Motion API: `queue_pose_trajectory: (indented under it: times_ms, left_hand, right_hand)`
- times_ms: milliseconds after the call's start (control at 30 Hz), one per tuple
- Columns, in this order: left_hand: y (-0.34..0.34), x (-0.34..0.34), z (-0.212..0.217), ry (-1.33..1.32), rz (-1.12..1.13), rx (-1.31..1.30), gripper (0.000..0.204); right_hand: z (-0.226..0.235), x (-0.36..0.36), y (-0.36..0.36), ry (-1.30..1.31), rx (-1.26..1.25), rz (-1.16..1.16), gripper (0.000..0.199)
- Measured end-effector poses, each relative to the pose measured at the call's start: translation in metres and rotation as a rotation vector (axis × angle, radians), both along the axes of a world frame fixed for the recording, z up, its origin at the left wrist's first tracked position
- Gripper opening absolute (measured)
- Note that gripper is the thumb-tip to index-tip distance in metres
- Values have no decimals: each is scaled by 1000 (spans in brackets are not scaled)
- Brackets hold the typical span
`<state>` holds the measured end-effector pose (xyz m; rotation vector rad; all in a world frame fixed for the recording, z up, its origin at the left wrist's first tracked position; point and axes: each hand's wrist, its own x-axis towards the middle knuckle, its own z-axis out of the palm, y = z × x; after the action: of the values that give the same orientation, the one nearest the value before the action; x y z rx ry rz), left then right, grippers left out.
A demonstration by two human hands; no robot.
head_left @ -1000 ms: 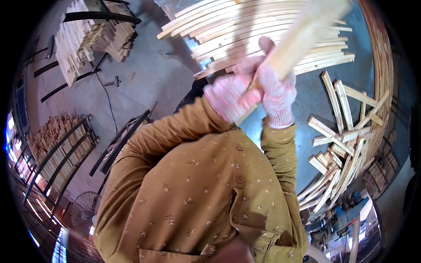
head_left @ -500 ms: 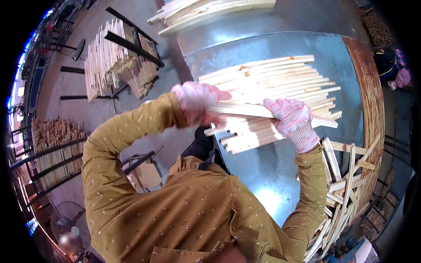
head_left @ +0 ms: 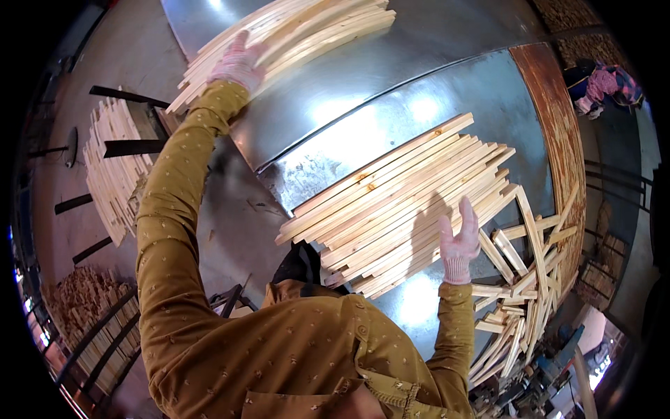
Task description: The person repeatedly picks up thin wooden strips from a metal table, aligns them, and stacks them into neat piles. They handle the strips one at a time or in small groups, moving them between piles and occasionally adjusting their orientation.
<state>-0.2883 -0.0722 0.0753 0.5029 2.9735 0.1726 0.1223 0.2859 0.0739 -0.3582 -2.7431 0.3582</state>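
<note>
My left hand (head_left: pixel 239 63), in a pink-and-white knit glove, reaches out to the far left. It lies over the ends of a far stack of pale wooden strips (head_left: pixel 317 31), fingers stretched out. My right hand (head_left: pixel 459 244), gloved likewise, is raised beside the right ends of a nearer row of wooden strips (head_left: pixel 398 202). Its fingers are apart and nothing is in them. The nearer strips lie side by side on the metal table (head_left: pixel 412 307), their ends uneven and some showing knots.
A tangled heap of wooden pieces (head_left: pixel 530 279) lies at the right by a worn wooden edge board (head_left: pixel 551 126). Racks of stacked strips (head_left: pixel 115 167) with black posts (head_left: pixel 132 148) stand on the floor at the left. Cloth and gloves (head_left: pixel 604 87) lie far right.
My left hand has moved from the nearer strips to the far stack. My right hand has let go of a strip and drawn back toward me. The view has shifted.
</note>
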Motion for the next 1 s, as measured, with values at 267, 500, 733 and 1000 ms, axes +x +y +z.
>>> queue_pose_trajectory:
  times_ms: [267, 500, 733, 1000]
  left_hand:
    - [-30, -61, -70, -118, 73, 68, 70]
    - [-52, 119, -15, 500, 186, 414, 65]
    - [-53, 466, -93, -978, 790, 842, 57]
    - [13, 488, -46, -922, 410, 892, 58]
  right_hand:
    - [-46, 69, -51, -226, -750, -903, 81]
    - [-65, 88, -38, -205, -652, -682, 93]
    - [-75, 103, -5, -105, -977, -508, 89]
    - [-89, 131, 41, -305, -1181, -434, 65]
